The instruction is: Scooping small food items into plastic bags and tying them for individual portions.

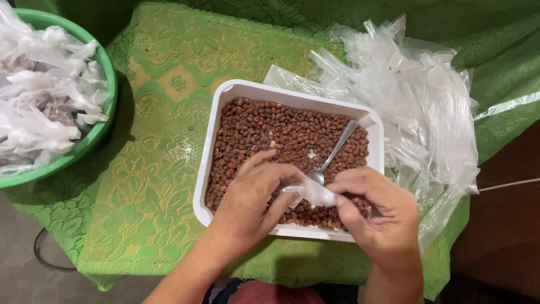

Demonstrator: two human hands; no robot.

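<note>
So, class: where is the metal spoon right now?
The spoon lies in the white tray of brown nuts, right of centre, its bowl just above both hands.

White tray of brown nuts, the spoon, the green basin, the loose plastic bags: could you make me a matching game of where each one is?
Things:
1. spoon
2. green basin
3. pile of empty clear bags
4. small clear bag

Places:
A. right of the white tray
B. between the left hand and right hand
C. far left, full of tied bags
D. lying in the nuts

Pairs: 1-D, 2-C, 3-A, 4-B
</note>
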